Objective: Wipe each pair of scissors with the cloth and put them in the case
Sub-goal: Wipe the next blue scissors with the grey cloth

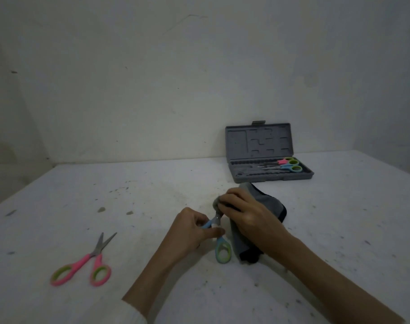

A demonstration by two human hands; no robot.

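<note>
My left hand [192,230] grips the blue-handled scissors [222,249] by the handle, one green-lined loop hanging free below my fingers. My right hand [243,213] holds the grey cloth [267,202] wrapped round the blades, which are mostly hidden inside it. A pink-handled pair of scissors [87,265] lies slightly spread on the table at the left. The grey case [257,141] stands with its lid up at the back right, with scissors [288,165] lying in its tray, one pink and blue handles showing.
The white table [339,242] is speckled with dirt and meets a plain wall behind the case. Its left edge runs diagonally at the far left.
</note>
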